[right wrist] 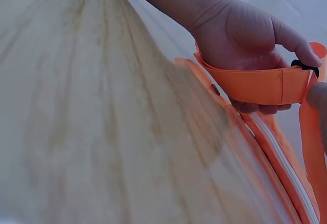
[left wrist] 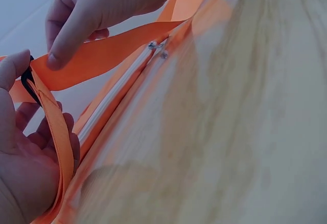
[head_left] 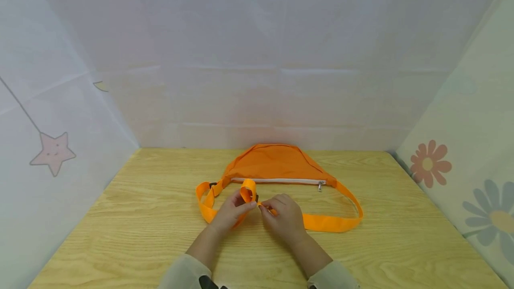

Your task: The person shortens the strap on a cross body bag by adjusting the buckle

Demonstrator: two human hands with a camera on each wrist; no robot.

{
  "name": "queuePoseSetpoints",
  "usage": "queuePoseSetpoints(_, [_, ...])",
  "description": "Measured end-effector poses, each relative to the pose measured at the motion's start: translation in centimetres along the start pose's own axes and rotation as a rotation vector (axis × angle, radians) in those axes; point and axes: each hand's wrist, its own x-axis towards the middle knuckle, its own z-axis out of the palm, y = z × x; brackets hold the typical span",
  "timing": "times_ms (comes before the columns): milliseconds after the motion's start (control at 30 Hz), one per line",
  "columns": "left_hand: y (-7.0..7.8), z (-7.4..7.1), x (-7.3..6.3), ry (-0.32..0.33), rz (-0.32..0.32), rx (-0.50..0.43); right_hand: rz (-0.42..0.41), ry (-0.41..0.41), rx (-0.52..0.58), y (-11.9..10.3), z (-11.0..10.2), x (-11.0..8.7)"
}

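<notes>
An orange waist bag (head_left: 277, 162) lies on the table with its white zipper (head_left: 281, 181) facing the person. Its orange strap (head_left: 333, 223) loops forward from both ends. My left hand (head_left: 230, 213) holds the strap at a black slider buckle (left wrist: 29, 83), thumb against the buckle and fingers behind the webbing. A small upright loop of strap stands above that hand. Just to the right, my right hand (head_left: 286, 217) pinches the webbing between thumb and fingers. In the right wrist view, the strap's band (right wrist: 255, 85) crosses in front of the left palm.
The wood-grain table (head_left: 132, 235) extends to both sides of the bag. Behind it hangs a pale cloth backdrop (head_left: 281, 79), with printed side panels at left and right. A second black buckle (head_left: 213, 184) sits at the bag's left end, and a metal zipper pull (head_left: 320, 186) hangs at its right.
</notes>
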Motion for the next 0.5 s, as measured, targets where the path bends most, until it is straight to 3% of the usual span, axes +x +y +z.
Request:
queuePoseSetpoints(300, [0.00,0.69,0.03,-0.047,0.005,-0.022,-0.065,0.038,0.006,-0.03,-0.02,0.22])
queuePoseSetpoints(400, [0.11,0.76,-0.03,-0.025,0.007,-0.027,-0.067,0.039,-0.001,0.00,-0.01,0.22])
queuePoseSetpoints(500, [0.17,0.68,-0.02,0.040,-0.022,-0.049,-0.053,0.028,-0.006,0.05,-0.08,0.18])
